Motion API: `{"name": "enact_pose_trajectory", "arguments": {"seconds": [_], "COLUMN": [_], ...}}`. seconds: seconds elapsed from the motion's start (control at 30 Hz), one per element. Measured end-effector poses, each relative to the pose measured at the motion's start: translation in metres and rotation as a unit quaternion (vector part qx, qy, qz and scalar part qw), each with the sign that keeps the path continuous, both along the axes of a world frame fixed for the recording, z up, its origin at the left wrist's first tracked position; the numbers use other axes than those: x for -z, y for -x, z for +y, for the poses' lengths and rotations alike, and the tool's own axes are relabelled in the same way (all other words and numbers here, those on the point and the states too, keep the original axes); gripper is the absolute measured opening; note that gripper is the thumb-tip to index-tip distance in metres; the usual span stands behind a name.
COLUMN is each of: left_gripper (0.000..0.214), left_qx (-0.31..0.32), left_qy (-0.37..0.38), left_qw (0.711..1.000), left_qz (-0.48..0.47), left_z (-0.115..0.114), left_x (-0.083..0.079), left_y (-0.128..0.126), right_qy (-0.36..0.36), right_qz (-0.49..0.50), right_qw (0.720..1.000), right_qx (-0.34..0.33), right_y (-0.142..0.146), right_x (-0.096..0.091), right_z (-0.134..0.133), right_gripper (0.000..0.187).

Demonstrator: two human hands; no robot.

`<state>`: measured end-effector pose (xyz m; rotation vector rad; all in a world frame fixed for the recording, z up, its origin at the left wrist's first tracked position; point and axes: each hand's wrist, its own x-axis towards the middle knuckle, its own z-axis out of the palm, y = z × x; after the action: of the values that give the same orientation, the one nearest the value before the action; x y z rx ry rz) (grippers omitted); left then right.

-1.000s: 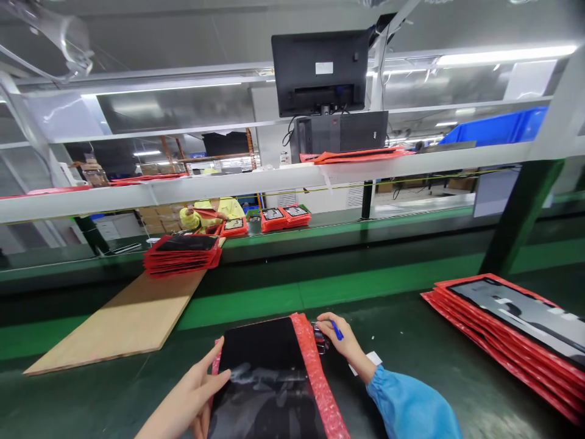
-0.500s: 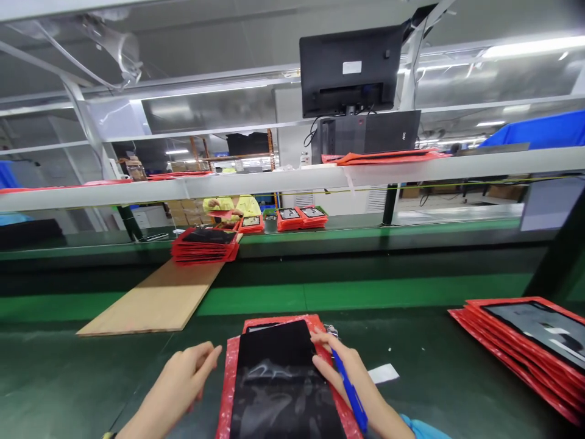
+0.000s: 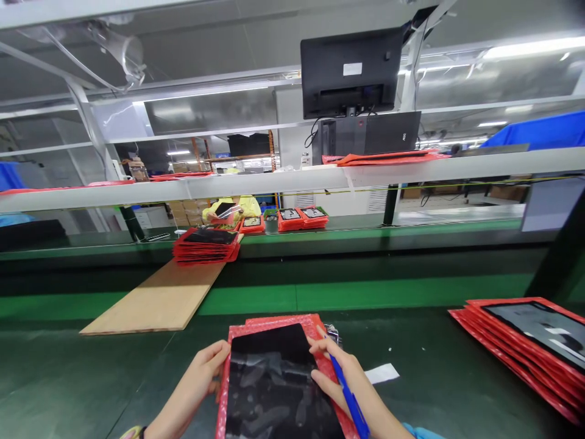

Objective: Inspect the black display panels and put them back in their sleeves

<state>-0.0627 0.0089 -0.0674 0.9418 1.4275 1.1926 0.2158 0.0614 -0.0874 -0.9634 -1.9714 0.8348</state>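
One black panel (image 3: 276, 384); left hand (image 3: 201, 369) pinching red wrap (image 3: 241, 331), right hand (image 3: 351, 371) holding one pen (image 3: 351, 397).

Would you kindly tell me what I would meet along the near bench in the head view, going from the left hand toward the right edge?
Left hand, black panel, right hand, white slip, red stack.

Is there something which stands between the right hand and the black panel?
Nothing visible does: the thumb of the right hand appears to reach the black panel at its right side. The blue pen lies along the hand, not in between.
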Motion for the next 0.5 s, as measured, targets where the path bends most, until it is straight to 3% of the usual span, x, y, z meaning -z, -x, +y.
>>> {"name": "enact_pose_trajectory", "arguments": {"seconds": [0.13,0.2,0.3,0.4,0.5], "left_gripper": [0.036,0.044,0.068,0.085,0.095], "left_qx": [0.05,0.098,0.113,0.064,-0.009], "left_qy": [-0.051,-0.04,-0.013,-0.006,0.018], "left_qw": [0.993,0.974,0.96,0.969,0.978], "left_qz": [-0.095,-0.202,-0.255,-0.239,-0.207], "left_z": [-0.013,-0.02,-0.027,-0.029,-0.027], "left_x": [-0.034,-0.046,-0.051,-0.048,-0.041], "left_y": [-0.025,-0.04,-0.051,-0.034,0.015], "right_qy": [-0.014,-0.019,-0.012,0.003,0.055], "right_qz": [0.038,0.052,0.055,0.069,0.135], "right_qw": [0.998,0.997,0.996,0.996,0.988], "right_qx": [0.042,0.061,0.064,0.06,0.059], "right_y": [0.008,0.011,0.009,-0.004,-0.025], "right_x": [0.012,0.015,0.009,-0.009,-0.028], "right_z": [-0.003,-0.003,-0.004,-0.006,-0.01], "right_gripper": [0.018,0.017,0.019,0.023,0.033]}}
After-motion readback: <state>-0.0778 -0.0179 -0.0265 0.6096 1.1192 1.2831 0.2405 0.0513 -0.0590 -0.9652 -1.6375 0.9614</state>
